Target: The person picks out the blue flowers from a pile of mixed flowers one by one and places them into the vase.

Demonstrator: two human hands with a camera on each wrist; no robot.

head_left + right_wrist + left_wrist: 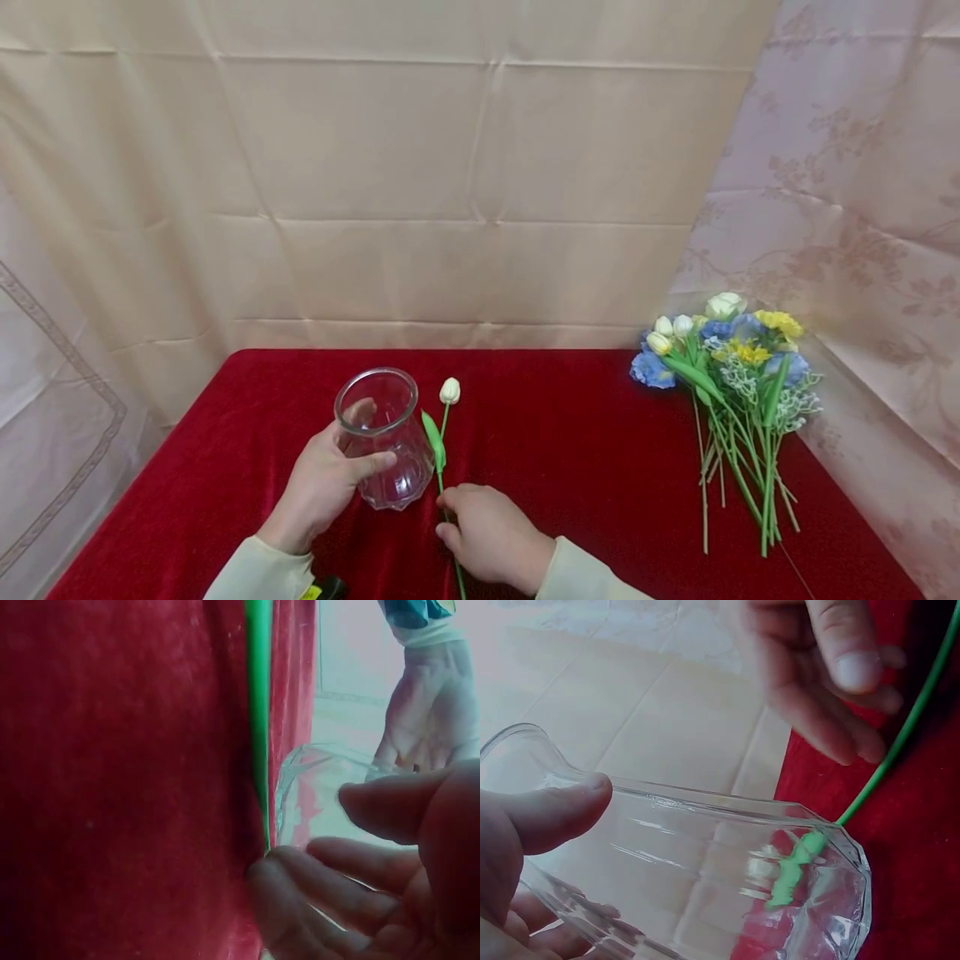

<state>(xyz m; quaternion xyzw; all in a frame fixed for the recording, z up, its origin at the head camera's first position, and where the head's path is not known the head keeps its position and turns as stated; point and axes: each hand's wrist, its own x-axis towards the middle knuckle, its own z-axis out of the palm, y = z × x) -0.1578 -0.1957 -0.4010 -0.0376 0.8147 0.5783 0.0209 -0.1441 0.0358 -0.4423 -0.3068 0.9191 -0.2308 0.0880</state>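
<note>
My left hand (321, 482) grips a clear glass vase (405, 477), thumb on the near side and fingers round the far side. The vase tilts a little, its wide round mouth up and its faceted base low over the cloth. Right beside it lies a white tulip (450, 391) with a green leaf and a long green stem (259, 690). Over that stem is my right hand (495, 532), its fingers loosely bent and the thumb apart from them. In the left wrist view the right hand (817, 675) shows a gap between its fingers and the stem (900, 742).
A red velvet cloth (570, 467) covers the table. At the right lies a pile of flowers (727, 358), blue, yellow and white, stems toward me. A black and yellow object (330, 588) shows at the bottom edge. Beige curtains (480, 167) hang behind.
</note>
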